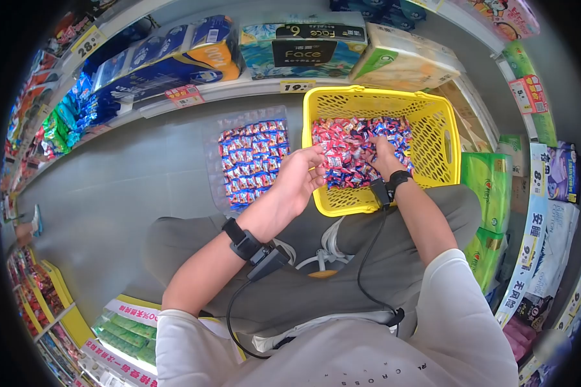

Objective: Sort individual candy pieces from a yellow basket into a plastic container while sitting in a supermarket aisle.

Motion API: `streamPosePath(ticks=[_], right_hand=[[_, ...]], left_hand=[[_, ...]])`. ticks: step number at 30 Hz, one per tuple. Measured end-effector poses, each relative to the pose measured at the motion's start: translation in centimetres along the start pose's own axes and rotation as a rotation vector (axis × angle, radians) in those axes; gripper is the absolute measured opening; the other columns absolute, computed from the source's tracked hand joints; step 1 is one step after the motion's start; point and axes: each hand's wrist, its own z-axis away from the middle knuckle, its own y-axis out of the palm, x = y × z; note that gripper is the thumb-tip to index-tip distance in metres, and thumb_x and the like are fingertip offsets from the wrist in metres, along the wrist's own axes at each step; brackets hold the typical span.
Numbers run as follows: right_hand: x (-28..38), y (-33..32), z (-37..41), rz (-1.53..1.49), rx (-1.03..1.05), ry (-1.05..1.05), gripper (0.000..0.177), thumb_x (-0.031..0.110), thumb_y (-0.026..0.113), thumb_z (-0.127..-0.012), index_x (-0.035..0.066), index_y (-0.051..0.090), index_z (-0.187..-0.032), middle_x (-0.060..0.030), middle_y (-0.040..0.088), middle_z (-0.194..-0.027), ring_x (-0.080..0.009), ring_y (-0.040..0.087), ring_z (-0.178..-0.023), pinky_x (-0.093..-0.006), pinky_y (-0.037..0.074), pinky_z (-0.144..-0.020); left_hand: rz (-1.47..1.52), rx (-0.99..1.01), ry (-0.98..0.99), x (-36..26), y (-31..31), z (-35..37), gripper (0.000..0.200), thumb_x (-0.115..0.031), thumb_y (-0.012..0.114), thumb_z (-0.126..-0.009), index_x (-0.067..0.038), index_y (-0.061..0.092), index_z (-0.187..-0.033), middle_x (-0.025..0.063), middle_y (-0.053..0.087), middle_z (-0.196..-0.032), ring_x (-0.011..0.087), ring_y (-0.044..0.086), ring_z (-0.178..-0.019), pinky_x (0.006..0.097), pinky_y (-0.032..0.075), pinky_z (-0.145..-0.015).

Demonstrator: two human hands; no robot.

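Observation:
A yellow plastic basket (455,129) stands in front of me with a heap of small wrapped candies (348,145) in it, pink-red and dark blue. My right hand (386,158) reaches down into the heap, its fingers bent together and their tips partly hidden among the wrappers. At the basket's left rim is my left hand (301,174), fingers curled in beside the pink candies; whatever is between them is too small to make out. Left of the basket lies a clear plastic tray (212,151), where blue-and-red wrapped candies (255,158) are laid in neat rows.
My crossed legs (303,303) are close to the basket and tray. Behind stands a low shelf with tissue packs (303,48). Green packs (484,193) are on the right. Grey floor (122,174) extends left toward more shelves. Cables (368,258) run from both wrist devices.

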Motion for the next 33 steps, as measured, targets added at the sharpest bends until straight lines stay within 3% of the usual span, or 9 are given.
streamPosePath(ticks=[5, 7, 11, 15, 17, 19, 21, 24, 33], right_hand=[[0.7, 2.2, 5.3, -0.152, -0.011, 0.002, 0.014, 0.016, 0.056, -0.086, 0.004, 0.049, -0.091, -0.0127, 0.051, -0.088, -0.0196, 0.049, -0.058, -0.0276, 0.041, -0.046], [1.2, 2.9, 8.2, -0.208, -0.065, 0.121, 0.013, 0.017, 0.054, -0.087, 0.006, 0.047, -0.088, -0.0115, 0.050, -0.081, -0.0178, 0.046, -0.053, -0.0259, 0.036, -0.041], [1.0, 3.0, 10.1, -0.342, 0.288, 0.280, 0.016, 0.017, 0.054, -0.082, 0.007, 0.042, -0.088, -0.0079, 0.048, -0.068, -0.0165, 0.044, -0.050, -0.0234, 0.030, -0.037], [1.0, 4.5, 14.3, -0.475, 0.429, 0.186, 0.012, 0.016, 0.052, -0.086, 0.008, 0.043, -0.084, -0.0066, 0.048, -0.066, -0.0157, 0.045, -0.050, -0.0234, 0.027, -0.035], [0.6, 5.2, 15.8, -0.491, 0.476, 0.142, 0.011, 0.013, 0.054, -0.085, 0.009, 0.045, -0.082, -0.0061, 0.050, -0.066, -0.0165, 0.047, -0.050, -0.0261, 0.034, -0.040], [0.5, 7.1, 18.6, -0.520, 0.385, -0.026, 0.007, 0.009, 0.057, -0.083, 0.008, 0.051, -0.085, -0.0055, 0.052, -0.068, -0.0172, 0.049, -0.053, -0.0297, 0.042, -0.048], [0.2, 7.9, 19.4, -0.542, 0.344, -0.170, 0.012, 0.006, 0.059, -0.081, 0.007, 0.055, -0.092, -0.0052, 0.056, -0.071, -0.0178, 0.053, -0.057, -0.0327, 0.047, -0.055], [-0.6, 7.9, 19.9, -0.478, 0.530, -0.334, 0.015, 0.006, 0.060, -0.082, 0.007, 0.056, -0.096, -0.0067, 0.062, -0.078, -0.0183, 0.059, -0.063, -0.0314, 0.049, -0.056], [-0.4, 6.9, 19.8, -0.592, 0.587, -0.290, 0.013, 0.005, 0.060, -0.083, 0.007, 0.055, -0.095, -0.0059, 0.061, -0.080, -0.0156, 0.060, -0.073, -0.0305, 0.049, -0.067]], left_hand=[[-0.025, 0.041, 0.005, 0.2, 0.0, -0.2, 0.028, -0.014, 0.062, -0.085, -0.010, 0.055, -0.112, -0.0024, 0.058, -0.091, 0.0114, 0.054, -0.082, 0.0260, 0.044, -0.076], [0.011, -0.015, 0.028, 0.3, 0.2, 0.1, 0.032, -0.006, 0.057, -0.081, -0.003, 0.056, -0.113, 0.0014, 0.054, -0.085, 0.0130, 0.053, -0.074, 0.0298, 0.044, -0.066], [-0.053, 0.007, 0.021, 0.7, -0.7, -0.3, 0.036, -0.009, 0.061, -0.084, -0.005, 0.053, -0.119, 0.0016, 0.060, -0.094, 0.0138, 0.056, -0.086, 0.0298, 0.048, -0.075], [-0.080, 0.033, 0.006, 0.9, 0.6, 0.4, 0.036, -0.013, 0.063, -0.090, -0.003, 0.052, -0.123, 0.0062, 0.060, -0.107, 0.0186, 0.059, -0.097, 0.0333, 0.051, -0.084], [-0.075, 0.035, 0.002, 1.2, 1.0, 0.7, 0.036, -0.015, 0.063, -0.093, -0.003, 0.052, -0.125, 0.0075, 0.059, -0.111, 0.0206, 0.060, -0.101, 0.0351, 0.052, -0.089], [0.077, 0.287, -0.039, 1.6, 1.4, 0.8, 0.034, -0.018, 0.061, -0.097, -0.002, 0.051, -0.126, 0.0086, 0.057, -0.117, 0.0226, 0.060, -0.106, 0.0380, 0.052, -0.096], [0.183, 0.275, -0.062, 1.7, 1.6, 0.8, 0.031, -0.010, 0.055, -0.099, 0.000, 0.050, -0.128, 0.0090, 0.057, -0.117, 0.0218, 0.060, -0.108, 0.0370, 0.052, -0.098], [0.119, 0.188, 0.024, 1.8, 1.0, 0.9, 0.034, 0.000, 0.050, -0.099, 0.008, 0.046, -0.132, 0.0124, 0.058, -0.117, 0.0192, 0.061, -0.107, 0.0295, 0.055, -0.093], [0.057, -0.002, 0.125, 1.0, 1.1, 0.7, 0.034, 0.007, 0.042, -0.095, 0.006, 0.052, -0.128, 0.0109, 0.060, -0.114, 0.0178, 0.060, -0.100, 0.0355, 0.054, -0.093]])
